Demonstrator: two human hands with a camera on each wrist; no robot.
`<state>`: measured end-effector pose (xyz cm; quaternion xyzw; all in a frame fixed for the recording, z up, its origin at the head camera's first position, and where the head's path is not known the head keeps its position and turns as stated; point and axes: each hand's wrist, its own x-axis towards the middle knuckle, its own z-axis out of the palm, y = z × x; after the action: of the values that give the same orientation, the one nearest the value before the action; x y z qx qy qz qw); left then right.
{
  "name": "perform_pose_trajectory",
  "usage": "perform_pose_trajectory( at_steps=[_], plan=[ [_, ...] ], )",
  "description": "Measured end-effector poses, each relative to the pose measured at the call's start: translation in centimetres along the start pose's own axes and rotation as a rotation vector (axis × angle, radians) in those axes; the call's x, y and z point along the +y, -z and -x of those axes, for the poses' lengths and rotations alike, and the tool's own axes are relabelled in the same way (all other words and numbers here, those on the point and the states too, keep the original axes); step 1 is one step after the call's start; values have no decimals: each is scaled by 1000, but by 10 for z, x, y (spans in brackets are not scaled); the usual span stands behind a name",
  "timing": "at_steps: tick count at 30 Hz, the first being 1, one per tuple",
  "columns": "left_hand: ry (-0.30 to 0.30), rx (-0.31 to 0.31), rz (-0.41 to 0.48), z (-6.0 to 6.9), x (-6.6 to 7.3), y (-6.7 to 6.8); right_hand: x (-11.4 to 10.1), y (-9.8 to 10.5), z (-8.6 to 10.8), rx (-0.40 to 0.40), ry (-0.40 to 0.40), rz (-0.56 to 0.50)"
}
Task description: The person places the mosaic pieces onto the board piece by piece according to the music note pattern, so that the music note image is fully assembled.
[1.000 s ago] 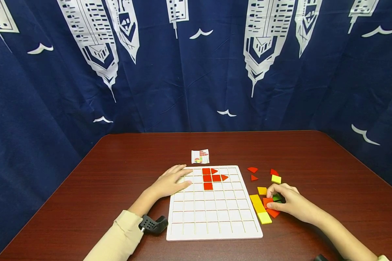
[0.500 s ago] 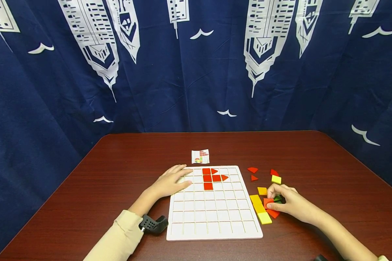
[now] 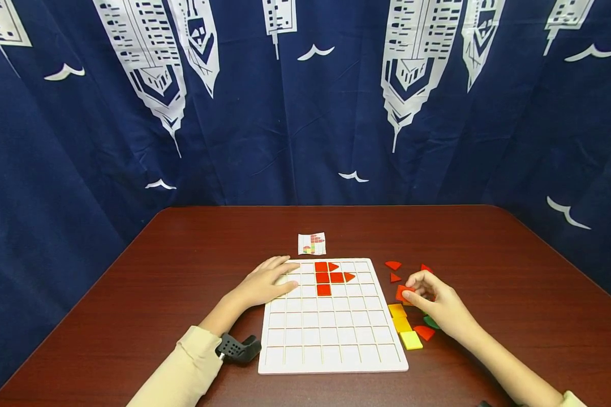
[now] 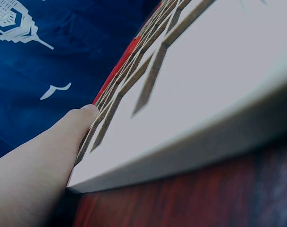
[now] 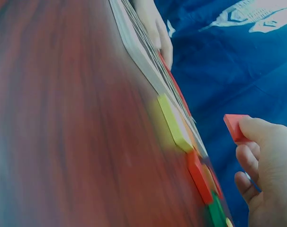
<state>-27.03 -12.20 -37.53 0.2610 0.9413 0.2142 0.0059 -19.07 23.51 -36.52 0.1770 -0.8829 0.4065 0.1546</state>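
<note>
My right hand (image 3: 440, 302) pinches a red square tile (image 3: 402, 292) between thumb and fingers, above the loose tiles right of the board. The right wrist view shows that red tile (image 5: 233, 126) held off the table. My left hand (image 3: 263, 285) rests on the upper left edge of the white grid board (image 3: 331, 339), fingers extended. Several red tiles (image 3: 323, 277) lie on the board's upper rows: squares in a column, another square beside them, and two pointed pieces. In the left wrist view the thumb (image 4: 63, 137) touches the board's edge.
A small printed card (image 3: 312, 243) lies behind the board. Loose pieces beside the board include yellow tiles (image 3: 411, 340), a red quarter-round piece (image 3: 425, 332), a green piece (image 3: 430, 322) and a red triangle (image 3: 395, 277). A blue patterned curtain (image 3: 285, 113) hangs behind the table.
My right hand has lifted the red square tile from the pile and moved it up and slightly left, toward the board's right edge. My left hand stays in place.
</note>
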Motion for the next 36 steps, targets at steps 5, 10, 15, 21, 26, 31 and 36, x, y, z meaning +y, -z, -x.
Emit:
perform_pose_trajectory(
  at_steps=[5,10,15,21,26,31,36],
  plan=[
    [-1,6,-7,-1,-1,-2,-5,-14,-4,-12,-17,-58],
    [-7,7,-1,-1,-2,-2,-13,-27,-10,-64,-43,-125],
    [-5,9,-2,-1,-1,-1,-22,-38,-15,-91,-60,-159],
    [-16,11,5,-1,0,0,-33,-52,-22,-139,-94,-187],
    [-20,13,6,0,0,-1,-42,-65,-30,-171,-115,-188],
    [-22,15,-7,0,0,-1,-48,-76,-38,-155,-130,-154],
    [-7,5,-2,0,0,0,-49,-83,-44,-112,-156,-117]
  ],
)
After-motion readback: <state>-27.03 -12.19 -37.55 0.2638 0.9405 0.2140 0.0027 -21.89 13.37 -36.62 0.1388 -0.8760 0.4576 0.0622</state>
